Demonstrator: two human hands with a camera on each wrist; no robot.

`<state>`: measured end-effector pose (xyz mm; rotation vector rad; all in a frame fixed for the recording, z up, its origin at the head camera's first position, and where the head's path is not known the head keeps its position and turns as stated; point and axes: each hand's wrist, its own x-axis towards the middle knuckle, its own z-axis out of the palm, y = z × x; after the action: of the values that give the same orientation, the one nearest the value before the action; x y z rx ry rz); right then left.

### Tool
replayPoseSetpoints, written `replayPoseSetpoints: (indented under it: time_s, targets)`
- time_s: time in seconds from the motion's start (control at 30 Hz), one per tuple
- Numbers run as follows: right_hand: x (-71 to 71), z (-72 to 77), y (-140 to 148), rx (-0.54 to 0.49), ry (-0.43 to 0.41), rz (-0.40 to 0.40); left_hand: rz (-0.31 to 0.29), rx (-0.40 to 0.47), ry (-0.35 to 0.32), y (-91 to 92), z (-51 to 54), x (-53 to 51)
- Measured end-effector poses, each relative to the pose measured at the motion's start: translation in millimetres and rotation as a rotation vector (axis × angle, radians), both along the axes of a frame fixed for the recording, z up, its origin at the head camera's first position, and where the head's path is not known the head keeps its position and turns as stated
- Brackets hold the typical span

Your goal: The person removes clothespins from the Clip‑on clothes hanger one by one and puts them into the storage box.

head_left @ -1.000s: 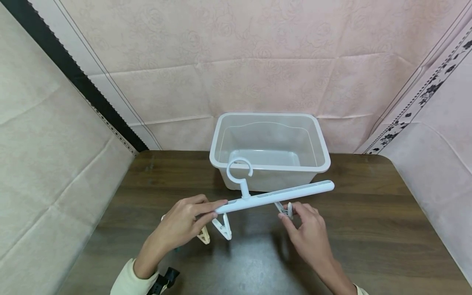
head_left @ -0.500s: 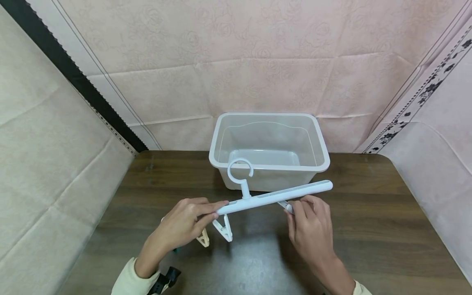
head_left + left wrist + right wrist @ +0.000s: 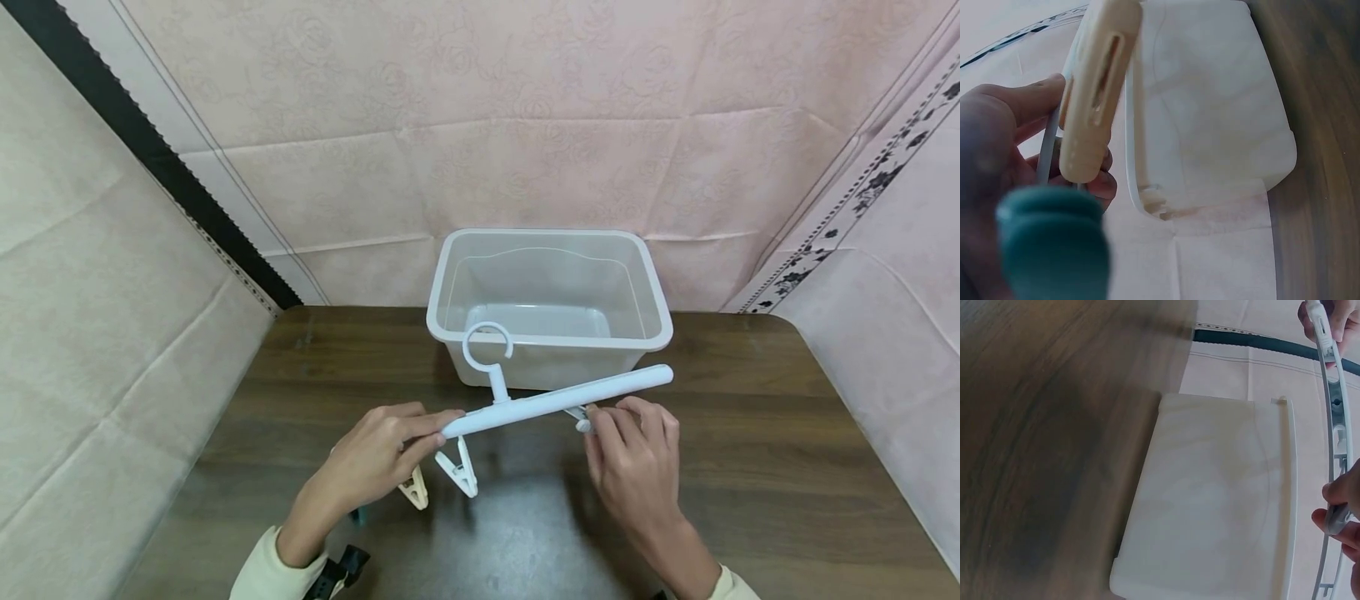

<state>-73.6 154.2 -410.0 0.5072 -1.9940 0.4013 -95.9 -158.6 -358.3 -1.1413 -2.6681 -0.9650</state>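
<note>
The white hanger (image 3: 558,402) is held up over the table, in front of the bin. Its bar slants, the end on the person's right being the farther up in the head view. The hook (image 3: 498,385) rises from the bar and overlaps the bin's front rim in the head view; contact cannot be determined.

The left hand (image 3: 378,450) pinches the near-left end of the bar between thumb and fingers. The right hand (image 3: 637,454) pinches a grey clip (image 3: 583,426) at the underside of the bar, right of the hook. The right wrist view shows the bar's underside as a channel with fittings inside.

A white clip (image 3: 468,468) hangs below the bar just beside the left fingertips. A cream clip (image 3: 1088,150) is farther left, partly hidden by the left hand in the head view. A teal piece (image 3: 1054,244) stands nearest the left wrist camera, blurred.

The bin (image 3: 570,362), whitish and rectangular, stands upright on the brown wood-grain table (image 3: 750,417) at its far edge. Behind is pale patterned cloth (image 3: 525,175), with a black band (image 3: 150,150) at left and a floral border (image 3: 832,225) at right.
</note>
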Motion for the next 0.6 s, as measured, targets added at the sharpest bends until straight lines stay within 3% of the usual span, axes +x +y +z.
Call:
replayPoseSetpoints:
  time_s: [0.3, 0.6]
  targets:
    - [0.6, -0.7, 5, -0.042, -0.069, 0.001, 0.008, 0.006, -0.011, -0.1, 0.0, -1.1]
    - [3.6, -2.3, 13, -0.039, -0.081, 0.025, 0.011, 0.029, -0.037, -1.9, -0.2, -2.3]
